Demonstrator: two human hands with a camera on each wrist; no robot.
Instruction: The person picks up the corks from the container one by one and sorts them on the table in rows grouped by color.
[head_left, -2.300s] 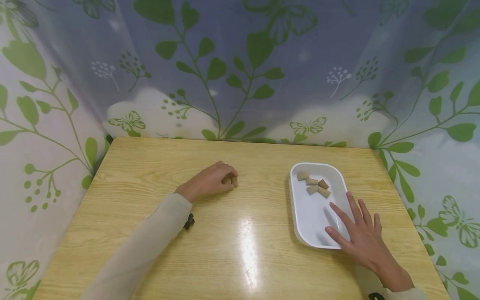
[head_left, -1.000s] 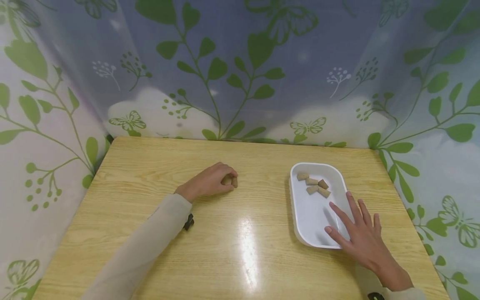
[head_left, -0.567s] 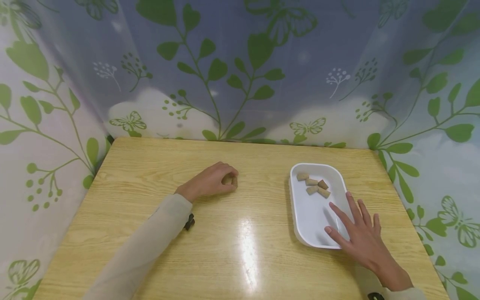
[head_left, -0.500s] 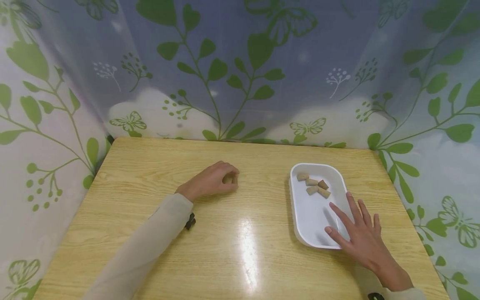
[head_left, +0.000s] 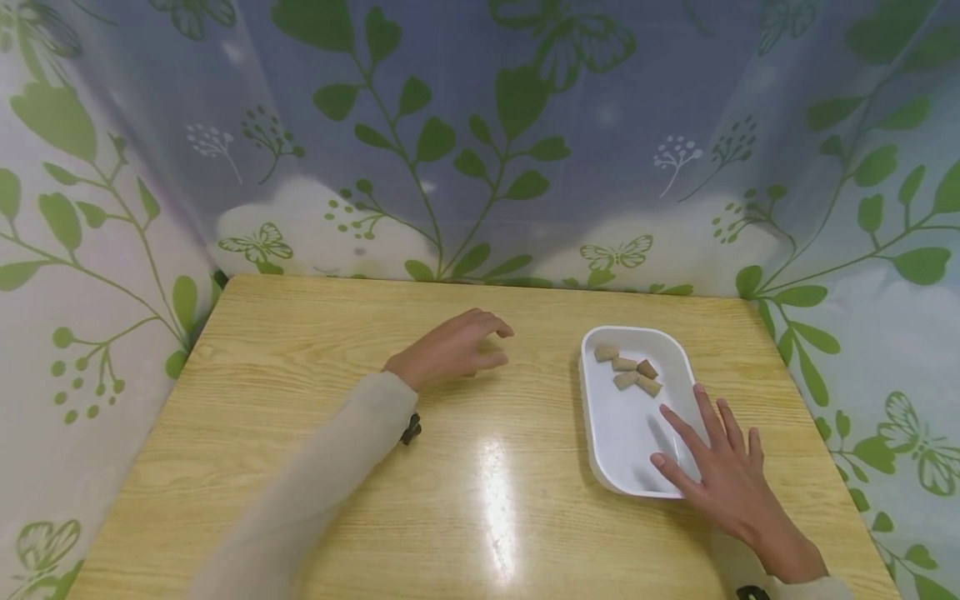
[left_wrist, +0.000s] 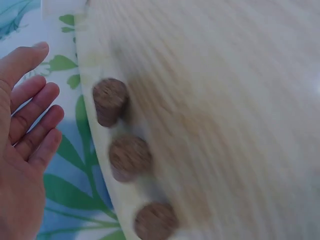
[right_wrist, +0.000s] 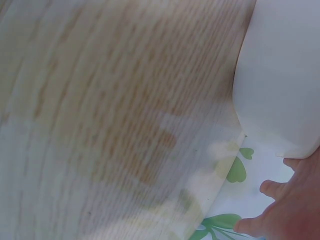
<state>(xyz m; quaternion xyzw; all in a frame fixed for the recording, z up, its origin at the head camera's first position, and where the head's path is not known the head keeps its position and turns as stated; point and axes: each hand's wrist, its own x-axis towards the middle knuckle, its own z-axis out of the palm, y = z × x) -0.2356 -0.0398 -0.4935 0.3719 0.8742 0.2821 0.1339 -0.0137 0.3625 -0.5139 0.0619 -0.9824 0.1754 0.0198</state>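
In the head view my left hand (head_left: pixel 450 350) is above the middle of the table, thumb and index finger spread apart with nothing between them. The left wrist view has three brown cork stoppers standing in a row on the table: one cork (left_wrist: pixel 110 100), a second cork (left_wrist: pixel 130 157) and a third cork (left_wrist: pixel 156 221). My hand hides them in the head view. On the right, my right hand (head_left: pixel 731 483) rests on the right rim of a white tray (head_left: pixel 630 442), fingers spread. Several cork stoppers (head_left: pixel 624 364) lie on their sides at the tray's far end.
The wooden table (head_left: pixel 300 333) carries the tray on its right half. A leaf-patterned curtain (head_left: pixel 480 167) closes off the back and both sides. In the right wrist view the tray's outer wall (right_wrist: pixel 280 75) stands near the table edge.
My left hand has let go of a cork; its thumb and index finger have parted. It has moved right and slightly away from me. The right hand and tray have stayed put.
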